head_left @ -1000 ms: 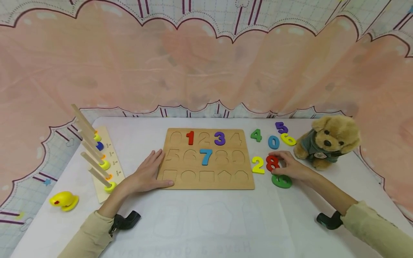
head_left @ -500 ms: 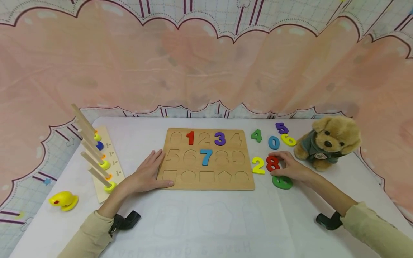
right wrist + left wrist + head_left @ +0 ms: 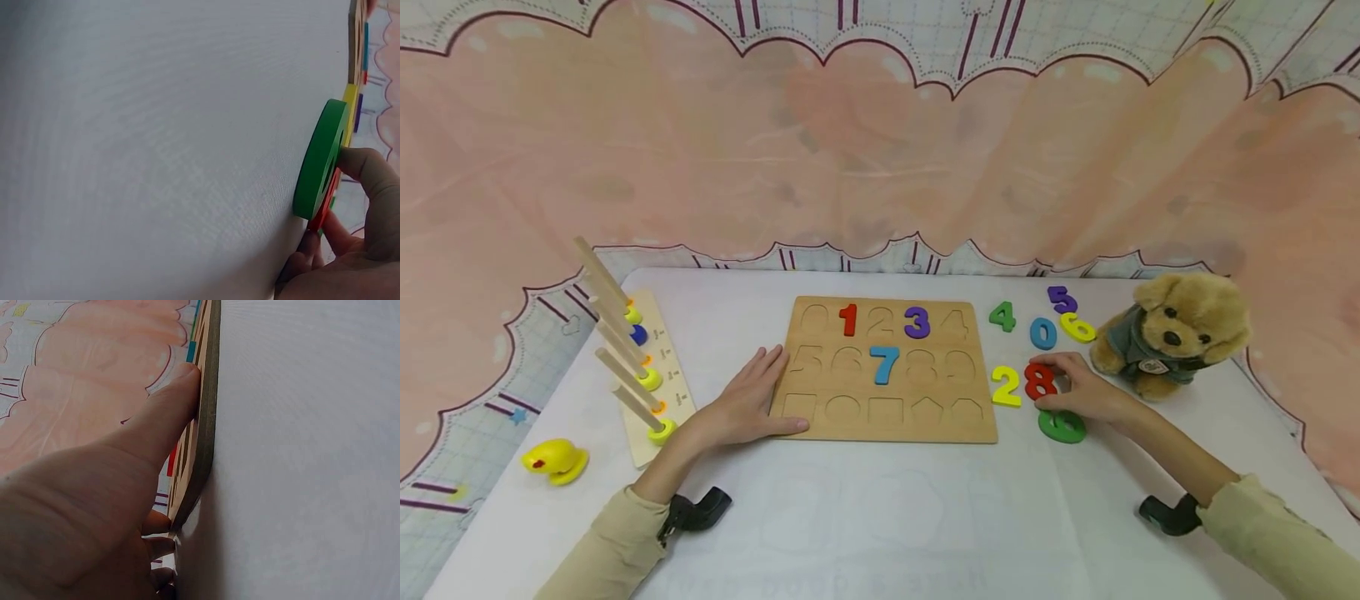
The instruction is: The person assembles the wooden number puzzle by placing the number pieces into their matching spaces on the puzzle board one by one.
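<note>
My left hand (image 3: 741, 406) rests at the left edge of the wooden number board (image 3: 887, 433), its thumb on the front left corner and its fingers spread along the side. A red 1 (image 3: 847, 320), purple 3 (image 3: 917, 322) and blue 7 (image 3: 884, 365) sit on the board. To the right of it my right hand (image 3: 1092, 393) pinches a red number 8 (image 3: 1039, 381) between thumb and fingers, low at the table. A green ring-shaped numeral (image 3: 319, 162) lies just in front of the 8, under the thumb, partly covering the 8 in the right wrist view.
Around the 8 lie a yellow 2 (image 3: 1006, 387), green 4 (image 3: 1002, 316), blue 0 (image 3: 1042, 334), purple 5 (image 3: 1062, 299) and yellow 6 (image 3: 1077, 327). A teddy bear (image 3: 1172, 333) sits at right. A peg stand (image 3: 658, 358) and yellow duck (image 3: 556, 460) are at left.
The head view has shifted slightly, so the scene sits a little further right. Both hands keep their places on the board and the red number 8.
</note>
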Demonstrator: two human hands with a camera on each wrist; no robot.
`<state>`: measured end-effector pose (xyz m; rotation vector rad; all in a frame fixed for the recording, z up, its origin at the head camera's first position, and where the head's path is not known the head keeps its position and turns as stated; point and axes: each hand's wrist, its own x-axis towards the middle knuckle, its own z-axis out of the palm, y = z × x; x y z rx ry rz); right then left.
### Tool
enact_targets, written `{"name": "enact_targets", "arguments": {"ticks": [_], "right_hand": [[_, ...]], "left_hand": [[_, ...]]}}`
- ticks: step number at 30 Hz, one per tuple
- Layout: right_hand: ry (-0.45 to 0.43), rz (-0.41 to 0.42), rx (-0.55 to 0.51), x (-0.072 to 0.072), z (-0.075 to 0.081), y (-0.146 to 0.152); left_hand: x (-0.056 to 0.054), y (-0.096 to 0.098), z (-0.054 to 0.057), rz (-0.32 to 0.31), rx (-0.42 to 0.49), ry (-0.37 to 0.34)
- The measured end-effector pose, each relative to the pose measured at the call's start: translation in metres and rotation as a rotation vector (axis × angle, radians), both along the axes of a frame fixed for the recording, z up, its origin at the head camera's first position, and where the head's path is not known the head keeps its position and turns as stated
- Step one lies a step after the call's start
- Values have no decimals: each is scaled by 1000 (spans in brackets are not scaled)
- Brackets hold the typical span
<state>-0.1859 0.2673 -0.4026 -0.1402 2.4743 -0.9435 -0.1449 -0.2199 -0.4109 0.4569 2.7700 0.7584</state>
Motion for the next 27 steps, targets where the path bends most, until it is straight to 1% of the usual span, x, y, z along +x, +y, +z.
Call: {"name": "enact_targets", "arguments": {"ticks": [5,14,27], "right_hand": [[19,5,6,0,1,0],[21,9,-5,0,-2,0],[29,12,0,1,1,-3]], "left_hand": [[-1,0,0,-2,-10,3],[1,0,1,-5,-9,14],[1,1,1,-3,-4,13]]}}
